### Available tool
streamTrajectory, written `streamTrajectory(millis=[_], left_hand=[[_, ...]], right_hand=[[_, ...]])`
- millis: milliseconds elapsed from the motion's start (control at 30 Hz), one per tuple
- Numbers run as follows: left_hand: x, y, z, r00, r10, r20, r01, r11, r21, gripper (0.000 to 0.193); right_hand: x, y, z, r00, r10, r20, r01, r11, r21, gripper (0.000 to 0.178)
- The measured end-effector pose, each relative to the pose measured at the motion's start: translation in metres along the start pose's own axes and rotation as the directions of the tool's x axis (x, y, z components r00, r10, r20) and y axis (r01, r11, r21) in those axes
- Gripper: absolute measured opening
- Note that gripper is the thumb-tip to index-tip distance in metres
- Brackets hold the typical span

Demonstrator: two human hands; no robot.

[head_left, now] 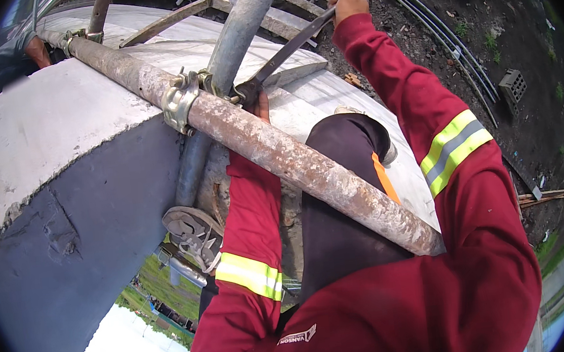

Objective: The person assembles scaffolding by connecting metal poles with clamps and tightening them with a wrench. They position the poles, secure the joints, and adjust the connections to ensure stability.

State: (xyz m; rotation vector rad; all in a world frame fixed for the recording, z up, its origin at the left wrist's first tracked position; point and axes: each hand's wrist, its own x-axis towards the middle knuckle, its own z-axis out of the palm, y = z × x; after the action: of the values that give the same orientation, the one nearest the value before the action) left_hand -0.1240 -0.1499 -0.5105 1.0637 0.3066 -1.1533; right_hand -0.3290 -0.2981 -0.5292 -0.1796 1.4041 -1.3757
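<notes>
My right hand is closed around the handle of a long steel wrench, out at the upper right. The wrench slants down to the left, its head at the bolt side of a metal scaffold clamp. That clamp joins a rusty, whitish-flecked pipe to a grey steel pipe crossing it. My left hand reaches up from under the rusty pipe, a finger showing close beside the wrench head. The pipe hides most of that hand, so its grip is not visible.
A pale concrete slab with a rough edge lies left, above a drop. Another person's hand is at the far left, near a second clamp. Below right, dark ground holds long thin pipes and a hollow block.
</notes>
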Motion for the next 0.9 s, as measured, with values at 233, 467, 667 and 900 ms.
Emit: streamTrajectory(millis=[233, 467, 667, 900], left_hand=[[0.0, 0.008, -0.008, 0.971, -0.147, 0.188, 0.158, 0.986, -0.049, 0.045], [0.011, -0.003, -0.005, 0.995, -0.069, 0.078, 0.068, 0.998, 0.017, 0.046], [-0.001, -0.002, -0.003, 0.987, -0.105, 0.122, 0.087, 0.985, 0.147, 0.046], [-0.007, 0.002, 0.001, 0.992, -0.114, 0.055, 0.11, 0.991, 0.07, 0.044]], right_hand=[[0.071, 0.062, 0.063, 0.99, 0.042, 0.135, -0.071, 0.973, 0.219, 0.034], [-0.092, -0.021, -0.113, 0.891, 0.332, 0.309, -0.322, 0.943, -0.084, 0.033], [-0.097, 0.02, -0.154, 0.878, 0.136, 0.459, -0.027, 0.971, -0.237, 0.047], [0.101, 0.079, 0.066, 0.588, -0.572, 0.572, 0.547, -0.24, -0.802, 0.021]])
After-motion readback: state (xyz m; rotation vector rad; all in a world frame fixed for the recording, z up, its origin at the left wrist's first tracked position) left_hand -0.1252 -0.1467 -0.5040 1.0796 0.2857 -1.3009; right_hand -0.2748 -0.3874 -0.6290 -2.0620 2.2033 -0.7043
